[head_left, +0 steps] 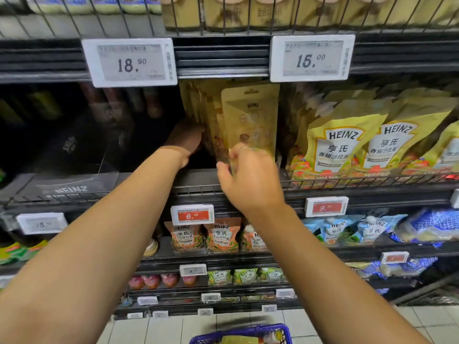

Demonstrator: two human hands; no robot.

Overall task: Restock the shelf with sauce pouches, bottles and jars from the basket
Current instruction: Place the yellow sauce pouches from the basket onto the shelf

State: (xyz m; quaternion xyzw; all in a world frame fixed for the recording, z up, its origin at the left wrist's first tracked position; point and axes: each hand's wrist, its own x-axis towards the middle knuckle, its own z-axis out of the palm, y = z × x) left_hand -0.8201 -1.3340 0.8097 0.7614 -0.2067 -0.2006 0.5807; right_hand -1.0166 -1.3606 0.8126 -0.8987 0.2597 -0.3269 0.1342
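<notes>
A row of tan Heinz sauce pouches point(198, 108) stands on the middle shelf point(198, 178), just left of the yellow Heinz salad-sauce pouches point(340, 142). My left hand point(186, 142) reaches into the shelf and rests against the left side of that row. My right hand point(248, 175) pinches the lower edge of the front tan pouch point(250, 117), which stands upright with its back facing me. The blue basket point(283, 330) shows at the bottom edge, with a yellow-green pouch point(238, 340) inside.
Price tags 18.90 point(130, 62) and 15.00 point(311, 58) hang on the shelf edge above. A dark bay with bottles point(74, 132) lies to the left. Lower shelves hold orange point(206, 237), blue point(352, 229) and green Heinz pouches point(246, 275). Tiled floor lies below.
</notes>
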